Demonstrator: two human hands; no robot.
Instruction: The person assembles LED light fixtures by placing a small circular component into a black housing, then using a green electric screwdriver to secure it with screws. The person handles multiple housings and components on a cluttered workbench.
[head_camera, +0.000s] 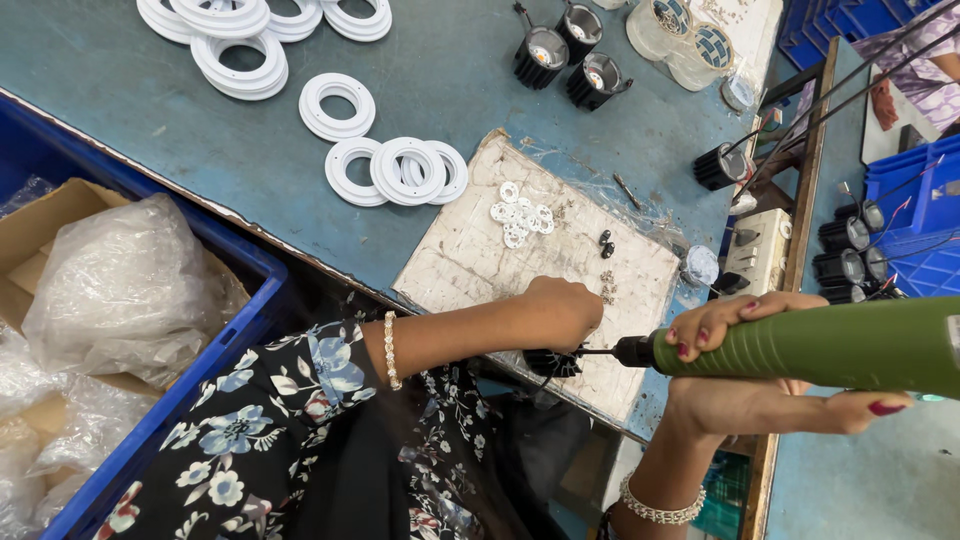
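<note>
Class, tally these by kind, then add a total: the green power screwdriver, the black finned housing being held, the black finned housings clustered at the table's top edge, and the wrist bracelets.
Green power screwdriver, in right hand: 1
Black finned housing, in left hand: 1
Black finned housings, top cluster: 3
Bracelets: 2
Total: 7

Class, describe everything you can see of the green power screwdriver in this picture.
The green power screwdriver is a long cylinder with a matt, plastic-looking body and a black nose carrying a thin metal bit. It lies nearly level, bit pointing left into a small black finned part held by the left hand. The right hand grips it near the nose. Its rear end runs out of frame.
</note>
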